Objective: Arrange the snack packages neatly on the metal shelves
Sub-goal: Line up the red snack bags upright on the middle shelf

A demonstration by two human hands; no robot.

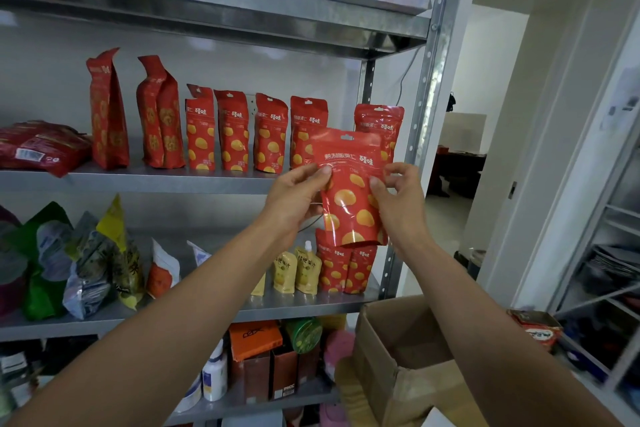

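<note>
Gripping glossy red, yellow-spotted plastic snack pouch (349, 194) with left hand (294, 199) and right hand (398, 201), fingers (323, 172) clamped on its sides; held upright before row of matching pouches (235, 133) on grey metal shelf (156, 181).

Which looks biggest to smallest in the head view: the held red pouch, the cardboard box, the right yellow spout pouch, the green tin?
1. cardboard box
2. held red pouch, nearer the camera
3. right yellow spout pouch and green tin: look alike, not ranked
</note>
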